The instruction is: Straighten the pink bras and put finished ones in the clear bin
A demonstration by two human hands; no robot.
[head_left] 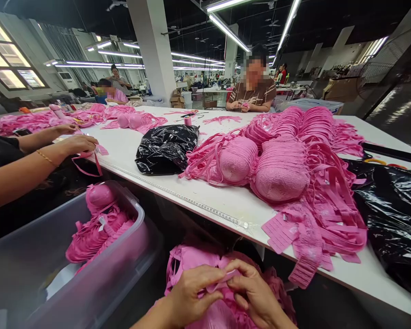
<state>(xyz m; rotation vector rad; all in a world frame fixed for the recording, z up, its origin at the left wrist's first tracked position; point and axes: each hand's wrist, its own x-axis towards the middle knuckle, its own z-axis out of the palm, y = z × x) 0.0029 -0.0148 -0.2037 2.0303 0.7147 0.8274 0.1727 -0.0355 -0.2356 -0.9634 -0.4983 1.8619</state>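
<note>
Low in front of me, my left hand point(197, 288) and my right hand point(251, 290) are close together, fingertips pinched on a pink strip of a bra point(222, 281). The rest of this bra and other pink bras point(192, 256) lie in a heap beneath my hands, partly hidden by them. Which part of the bra the strip belongs to is hard to make out. Just beyond, on the white table point(205, 196), stands a large nested stack of pink padded bras point(281, 169), with straps and bands hanging over the edge.
A black plastic bag point(166, 148) and a tape measure point(192, 201) along the edge are on the table. Another black bag point(393, 205) lies right. A plastic bin point(123, 256) of bras stands left, beside a co-worker's hands point(77, 144). Another person point(251, 91) works opposite.
</note>
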